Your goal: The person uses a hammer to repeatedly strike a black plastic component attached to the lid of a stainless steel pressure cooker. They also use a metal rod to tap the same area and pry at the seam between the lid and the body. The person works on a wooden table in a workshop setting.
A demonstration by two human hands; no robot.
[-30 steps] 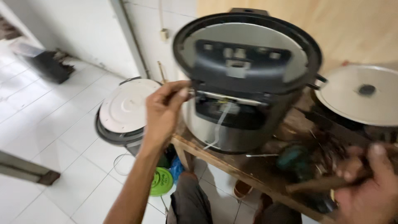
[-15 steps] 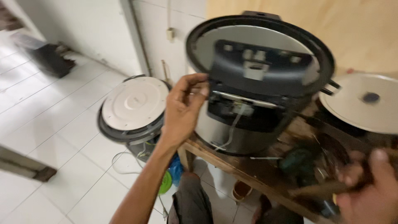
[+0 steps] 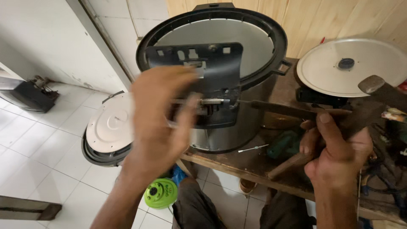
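We note a large steel rice cooker body [image 3: 224, 127] lying on its side on the wooden counter [image 3: 254, 163], its base toward us, with the black hinge bracket [image 3: 199, 68] and a coiled spring [image 3: 207, 101] exposed at the near side. The left hand [image 3: 159, 118] is raised in front of that bracket, blurred; its fingers [image 3: 184, 127] look curled close to the spring, but we cannot tell whether they grip anything. The right hand [image 3: 339, 152] is closed around the handle of a long dark tool [image 3: 288, 109], whose tip reaches left to the spring end at the hinge. A round metal lid [image 3: 352, 63] rests to the right on the counter, behind the right hand. A second lid assembly [image 3: 108, 131] sits lower left over the tiled floor [image 3: 38, 152], beside a small green disc [image 3: 161, 193]. A green-handled screwdriver [image 3: 282, 144] and a thin white strip [image 3: 253, 148] lie on the counter near the cooker. In our judgement, the unit is already opened up and the hinge laid bare; the spring work is in hand, and nothing here shows any part refitted.
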